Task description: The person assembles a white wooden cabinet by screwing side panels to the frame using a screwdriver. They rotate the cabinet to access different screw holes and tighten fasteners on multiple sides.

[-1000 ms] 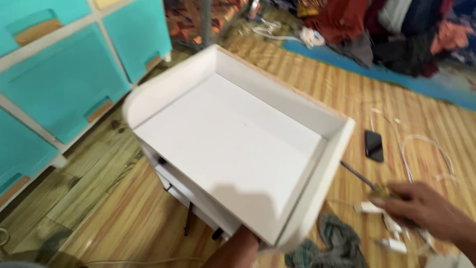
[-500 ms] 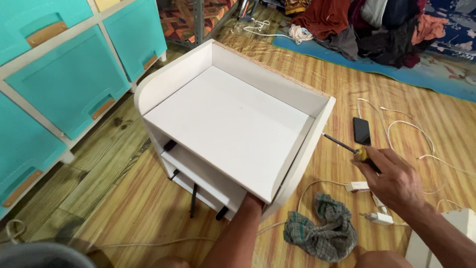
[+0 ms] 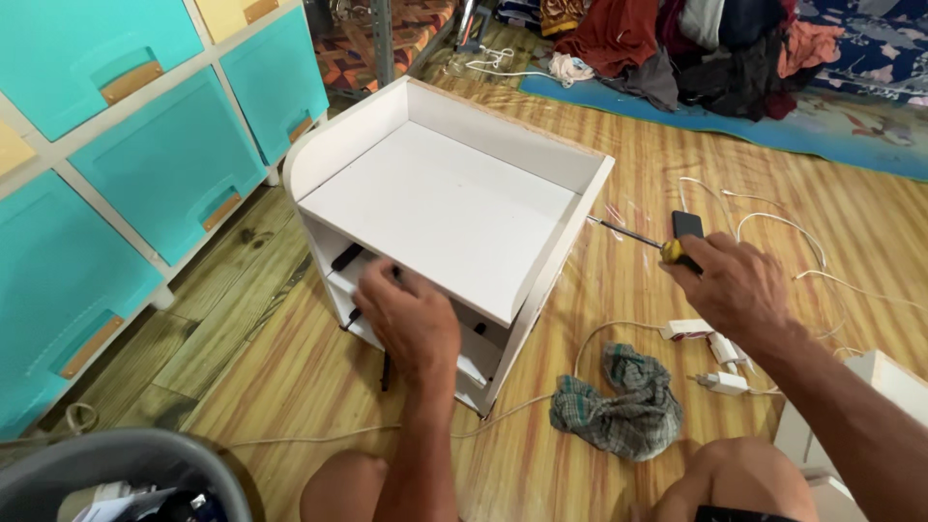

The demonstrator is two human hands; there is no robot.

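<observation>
1. the small white cabinet [image 3: 454,208] stands upright on the wood-patterned floor [image 3: 242,387], just in front of the seated person's knees, with a raised rim round three sides of its flat top.
2. the left hand [image 3: 406,324] is down at the open front of the cabinet, just under the top's front edge, palm down with the fingers [image 3: 372,285] loosely curled and reaching into the opening; whether they pinch anything in there i cannot tell, since the back of the hand covers it.
3. black bars or rails [image 3: 345,257] show inside the opening beside that hand.
4. the right hand [image 3: 739,285] is closed in a fist round the yellow handle of a screwdriver [image 3: 633,237], held off to the right of the cabinet; the thin metal shaft points left, its tip near the cabinet's right-hand corner but apart from it.
5. a dark phone [image 3: 688,224] lies on the floor just beyond the knuckles.
6. white cables [image 3: 773,227] and a white plug block [image 3: 688,330] trail across the floor under and beyond the right wrist.
7. a crumpled checked cloth [image 3: 619,401] sits on the floor between the cabinet and the right knee.
8. turquoise drawer fronts [image 3: 145,164] fill the left side, and a grey bucket [image 3: 126,474] is at the lower left corner.
</observation>
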